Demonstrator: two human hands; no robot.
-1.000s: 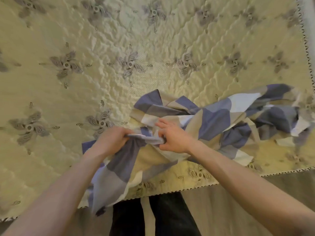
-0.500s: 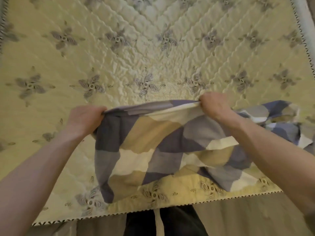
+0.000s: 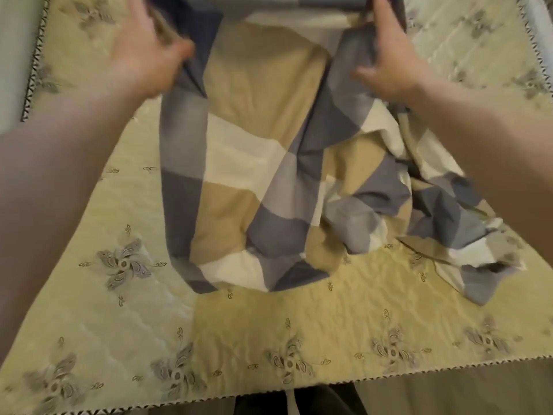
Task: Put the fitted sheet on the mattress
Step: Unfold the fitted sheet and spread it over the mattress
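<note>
Fitted sheet (image 3: 260, 145) held up over the mattress (image 3: 269, 327).
Left hand (image 3: 146, 52) and right hand (image 3: 392, 58) each gripped its far edge.

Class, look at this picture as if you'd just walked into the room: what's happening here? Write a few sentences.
A person stands at the edge of a bed, holding a checked fitted sheet up in front of them. The left hand and right hand each grip its upper edge, spread apart. The lower part of the sheet hangs down onto the yellow quilted mattress, with more of it bunched on the right. None of the mattress edges in view is covered yet.
</note>
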